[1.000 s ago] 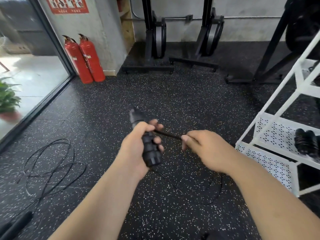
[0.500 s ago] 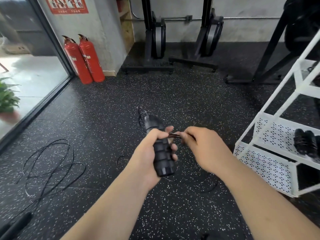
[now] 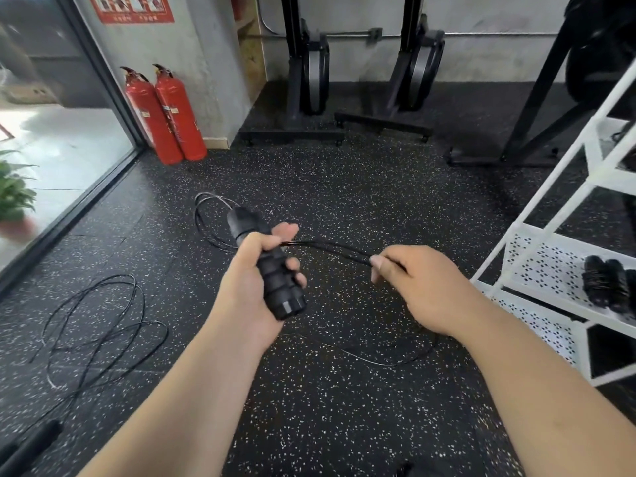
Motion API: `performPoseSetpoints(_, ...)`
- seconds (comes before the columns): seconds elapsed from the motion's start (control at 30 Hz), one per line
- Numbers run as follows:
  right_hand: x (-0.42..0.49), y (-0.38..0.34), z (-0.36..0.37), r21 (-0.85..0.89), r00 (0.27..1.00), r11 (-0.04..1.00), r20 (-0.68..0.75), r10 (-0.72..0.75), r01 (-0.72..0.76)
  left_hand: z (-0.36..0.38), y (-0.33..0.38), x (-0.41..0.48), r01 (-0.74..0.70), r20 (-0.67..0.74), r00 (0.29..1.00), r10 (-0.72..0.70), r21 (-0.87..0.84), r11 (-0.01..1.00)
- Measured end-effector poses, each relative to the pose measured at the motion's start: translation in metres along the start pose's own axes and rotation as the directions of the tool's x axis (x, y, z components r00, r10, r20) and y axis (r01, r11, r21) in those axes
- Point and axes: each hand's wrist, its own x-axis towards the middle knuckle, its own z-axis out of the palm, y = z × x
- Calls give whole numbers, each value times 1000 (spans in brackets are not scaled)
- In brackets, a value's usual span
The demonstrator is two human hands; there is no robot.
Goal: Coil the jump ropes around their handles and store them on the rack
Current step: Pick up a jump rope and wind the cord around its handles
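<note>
The left grip (image 3: 247, 280) is clenched around the black ribbed handle (image 3: 280, 297) just left of frame centre. It holds the handle tilted, cap end toward the camera and cord end up and away, probably so the shaft can act as a spool. The thumb presses across the top where the thin black cord (image 3: 337, 249) leaves the handle, which likely pins the wrap in place.

The right grip (image 3: 423, 290), right of centre, pinches that cord between thumb and curled forefinger. The two grips are well apart, and the span between them hangs in a shallow arc rather than pulled tight. More cord loops behind the handle and trails over the speckled floor (image 3: 344, 425) under the right wrist, so the coiling looks only partly done.

A second jump rope (image 3: 96, 325) lies loose at lower left. The white rack (image 3: 543, 263) stands at the right edge with wound ropes (image 3: 605, 287) already on a shelf.
</note>
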Motion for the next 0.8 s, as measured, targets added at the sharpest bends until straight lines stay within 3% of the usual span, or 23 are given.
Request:
performPoseSetpoints(0.27, 2, -11, 22, -59, 999, 998, -29, -24, 22, 23, -46, -18, 192, 195, 954, -229, 188, 963)
performPoseSetpoints(0.43, 2, -4, 11, -46, 997, 998, 65, -40, 43, 20, -31, -13, 122, 198, 969, -147, 133, 984)
performPoseSetpoints(0.6, 2, 5, -6, 4, 998, 1000, 61, -9, 9, 3, -3, 2, 2, 40, 999, 0, -44, 999)
performPoseSetpoints(0.7, 2, 3, 0, 3, 1000, 1000, 11, -7, 7, 3, -7, 2, 17, 39, 999, -15, -44, 999)
performPoseSetpoints(0.8, 4, -1, 9, -11, 999, 1000, -47, -12, 11, 13, -23, -6, 121, 115, 986, -122, 13, 993)
